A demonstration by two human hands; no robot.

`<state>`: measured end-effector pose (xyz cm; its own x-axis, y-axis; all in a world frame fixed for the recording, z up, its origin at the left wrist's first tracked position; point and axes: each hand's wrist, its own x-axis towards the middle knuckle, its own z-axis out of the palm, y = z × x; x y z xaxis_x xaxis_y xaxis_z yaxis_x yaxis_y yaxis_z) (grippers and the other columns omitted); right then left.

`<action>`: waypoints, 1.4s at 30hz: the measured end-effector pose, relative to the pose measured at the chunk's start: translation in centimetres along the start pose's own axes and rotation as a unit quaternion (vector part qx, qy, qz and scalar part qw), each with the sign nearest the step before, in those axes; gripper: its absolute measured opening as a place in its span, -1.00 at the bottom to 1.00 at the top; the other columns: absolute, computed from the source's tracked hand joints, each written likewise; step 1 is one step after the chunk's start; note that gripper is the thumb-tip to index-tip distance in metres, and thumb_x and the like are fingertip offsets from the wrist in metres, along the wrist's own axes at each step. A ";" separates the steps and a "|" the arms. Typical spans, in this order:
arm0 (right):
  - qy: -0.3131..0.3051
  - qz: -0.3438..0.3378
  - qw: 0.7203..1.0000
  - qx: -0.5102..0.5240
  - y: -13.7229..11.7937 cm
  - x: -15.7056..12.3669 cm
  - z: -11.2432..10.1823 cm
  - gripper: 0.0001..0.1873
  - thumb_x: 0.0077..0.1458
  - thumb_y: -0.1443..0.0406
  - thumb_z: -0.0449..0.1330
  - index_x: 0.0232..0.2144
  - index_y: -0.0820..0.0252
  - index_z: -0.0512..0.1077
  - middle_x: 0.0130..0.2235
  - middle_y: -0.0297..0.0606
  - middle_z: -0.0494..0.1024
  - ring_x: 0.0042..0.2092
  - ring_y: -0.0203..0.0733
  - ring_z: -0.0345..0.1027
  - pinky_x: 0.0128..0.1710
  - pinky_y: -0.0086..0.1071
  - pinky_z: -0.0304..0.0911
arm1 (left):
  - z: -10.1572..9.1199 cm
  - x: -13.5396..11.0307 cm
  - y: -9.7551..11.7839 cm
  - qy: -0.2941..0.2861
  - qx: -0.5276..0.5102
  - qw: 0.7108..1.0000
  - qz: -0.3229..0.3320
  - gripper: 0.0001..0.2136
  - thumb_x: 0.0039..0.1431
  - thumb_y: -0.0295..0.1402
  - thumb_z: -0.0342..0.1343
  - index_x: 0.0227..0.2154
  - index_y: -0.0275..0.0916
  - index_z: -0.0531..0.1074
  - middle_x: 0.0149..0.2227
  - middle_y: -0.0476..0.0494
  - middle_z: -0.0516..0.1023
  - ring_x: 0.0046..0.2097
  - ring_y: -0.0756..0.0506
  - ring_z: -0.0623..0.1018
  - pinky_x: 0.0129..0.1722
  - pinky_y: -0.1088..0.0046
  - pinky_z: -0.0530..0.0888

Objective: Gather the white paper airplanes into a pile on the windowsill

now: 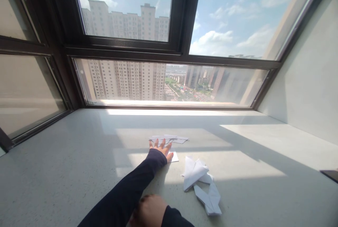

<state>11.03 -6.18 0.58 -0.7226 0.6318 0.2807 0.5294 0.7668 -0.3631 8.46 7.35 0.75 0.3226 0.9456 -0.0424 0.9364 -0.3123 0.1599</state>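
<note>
My left hand [161,150] reaches forward in a dark sleeve, palm down with its fingers spread, and presses flat on a small white paper sheet [174,157] on the pale stone sill. Just beyond its fingertips lies a flat folded paper shape [170,138]. My right hand [150,210] is at the bottom centre beside my left forearm; only its blurred back shows and its fingers are hidden. To the right of my left hand lie a folded white paper piece [194,173] and another creased one [210,199] nearer to me.
The wide sill [79,156] runs to a dark-framed window [169,52] that looks out on high-rise blocks. A white wall [306,89] closes the right side. A dark flat object [330,175] lies at the right edge.
</note>
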 end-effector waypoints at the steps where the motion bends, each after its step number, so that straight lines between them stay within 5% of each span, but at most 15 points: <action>1: -0.013 0.000 1.000 -0.011 0.1 -0.5 -0.9 -0.80 -0.10 0.18 0.17 -0.53 0.21 0.37 -0.47 -0.35 0.44 -0.45 -0.29 0.30 -0.46 -0.44 0.28 | 0.0 -0.7 -0.5 0.004 0.003 1.000 -0.001 -0.50 0.02 0.02 -0.29 0.07 0.10 0.01 0.19 0.05 -0.06 0.16 -0.36 -0.06 0.00 -0.15 -0.19; 3: 0.010 0.027 0.999 -0.036 0.6 -2.3 -3.7 -0.82 -0.17 0.19 0.21 -0.58 0.17 0.35 -0.46 -0.33 0.44 -0.41 -0.24 0.31 -0.43 -0.43 0.29 | 0.0 -2.1 -1.6 0.013 0.009 1.000 -0.007 -0.50 0.03 0.00 -0.27 0.07 0.08 0.03 0.19 0.02 -0.04 0.15 -0.37 -0.04 0.00 -0.14 -0.18; 5: 0.116 0.093 0.987 -0.069 1.7 -5.1 -6.7 -0.81 -0.09 0.18 0.14 -0.37 0.11 0.35 -0.20 -0.23 0.39 -0.16 -0.11 0.27 -0.22 -0.30 0.26 | 0.2 -3.8 -2.7 0.021 0.018 1.000 -0.010 -0.52 0.03 -0.02 -0.24 0.06 0.09 0.05 0.18 0.01 -0.01 0.15 -0.37 -0.02 0.00 -0.12 -0.15; 8: 0.253 0.214 0.934 -0.131 4.5 -9.8 -9.1 -0.40 -0.13 0.07 0.13 -0.01 0.02 0.13 0.07 -0.13 0.11 0.08 0.09 -0.01 -0.04 -0.07 0.10 | 0.9 -6.6 -4.2 0.055 0.025 0.998 -0.028 -0.55 0.03 -0.07 -0.18 0.03 0.14 0.09 0.15 0.05 0.08 0.13 -0.35 0.05 -0.01 -0.12 -0.08; 12: 0.256 0.342 0.900 -0.091 8.7 -14.7 -7.7 -0.15 -0.16 -0.02 0.09 0.12 0.00 -0.18 0.19 -0.17 -0.24 0.16 0.12 -0.23 -0.01 0.01 0.05 | 2.0 -10.0 -5.4 0.128 0.058 0.988 -0.057 -0.57 -0.03 -0.11 -0.08 -0.01 0.18 0.15 0.10 0.06 0.18 0.10 -0.35 0.11 0.00 -0.11 -0.08; 15: 0.213 0.350 0.910 -0.058 11.1 -15.9 -5.7 -0.07 -0.20 -0.02 0.12 0.14 0.05 -0.24 0.19 -0.10 -0.21 0.17 0.13 -0.24 0.01 0.00 0.03 | 2.3 -10.9 -5.3 0.151 0.057 0.984 -0.076 -0.53 -0.08 -0.10 -0.02 -0.01 0.13 0.18 0.09 -0.01 0.21 0.09 -0.40 0.12 0.00 -0.11 -0.09; 19: 0.209 0.306 0.928 -0.037 12.9 -13.2 -3.7 -0.13 -0.16 0.00 0.10 0.12 0.19 -0.14 0.16 0.01 -0.05 0.15 0.14 -0.17 0.01 -0.01 0.03 | 2.3 -9.5 -4.3 0.164 0.020 0.980 -0.112 -0.50 -0.09 -0.09 0.00 0.00 0.07 0.19 0.06 -0.02 0.26 0.06 -0.41 0.16 0.00 -0.04 0.02; 23: 0.231 0.230 0.945 0.011 12.3 -6.9 -1.2 -0.29 -0.06 0.09 0.04 0.10 0.21 -0.06 0.14 -0.02 0.03 0.14 0.07 -0.12 0.03 -0.06 0.03 | 2.1 -7.9 -4.0 0.186 -0.030 0.974 -0.130 -0.57 0.05 -0.17 -0.14 0.03 -0.03 0.17 0.05 -0.06 0.27 0.06 -0.29 0.21 -0.02 0.05 0.15; 26: 0.234 0.193 0.952 0.046 11.0 -2.2 0.4 -0.40 0.01 0.18 -0.04 0.09 0.29 -0.02 0.13 0.01 0.04 0.14 0.02 -0.10 0.03 -0.09 0.03 | 1.6 -7.9 -4.5 0.226 -0.022 0.964 -0.140 -0.60 0.08 -0.21 -0.16 0.01 -0.06 0.20 0.06 -0.07 0.25 0.09 -0.26 0.18 0.03 0.04 0.07; 31: 0.218 0.186 0.958 -0.005 11.6 3.0 -2.5 -0.59 0.07 0.22 -0.13 -0.02 0.18 0.20 0.05 -0.13 0.24 0.10 -0.09 0.03 0.02 -0.15 0.04 | 0.7 -8.7 -5.1 0.270 0.004 0.950 -0.154 -0.61 0.10 -0.22 -0.22 -0.01 -0.08 0.23 0.07 -0.05 0.24 0.13 -0.25 0.12 0.07 0.03 -0.04; 36: 0.179 0.285 0.938 -0.083 17.5 4.5 -6.9 -0.59 0.07 0.23 -0.13 -0.05 0.23 0.24 -0.01 -0.09 0.31 0.08 -0.04 0.04 0.04 -0.12 -0.04 | 0.8 -8.5 -5.3 0.253 0.004 0.951 -0.177 -0.60 0.08 -0.20 -0.18 -0.02 -0.12 0.25 0.08 -0.11 0.22 0.11 -0.29 0.14 0.05 0.01 0.00; 39: 0.137 0.307 0.936 -0.103 19.5 3.7 -6.7 -0.59 0.04 0.20 -0.09 -0.06 0.18 0.26 -0.04 -0.14 0.36 0.06 -0.03 0.09 0.00 -0.12 0.01 | 1.4 -8.2 -5.7 0.239 0.003 0.951 -0.196 -0.59 0.06 -0.20 -0.16 -0.03 -0.16 0.26 0.07 -0.19 0.24 0.08 -0.28 0.19 0.02 0.07 0.11; 42: 0.090 0.281 0.948 -0.119 18.5 1.9 -5.5 -0.63 0.02 0.18 -0.05 -0.16 0.17 0.36 -0.10 -0.14 0.42 -0.01 -0.04 0.19 -0.06 -0.18 0.09 | 1.9 -8.0 -5.9 0.239 0.007 0.946 -0.218 -0.59 0.06 -0.20 -0.15 -0.03 -0.20 0.27 0.05 -0.25 0.26 0.06 -0.27 0.24 -0.01 0.12 0.17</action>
<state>21.92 9.85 -0.72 -0.2211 0.9406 0.2575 0.9089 0.2945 -0.2954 0.58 1.48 -1.70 -0.1910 0.9174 0.3491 0.9688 0.1191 0.2171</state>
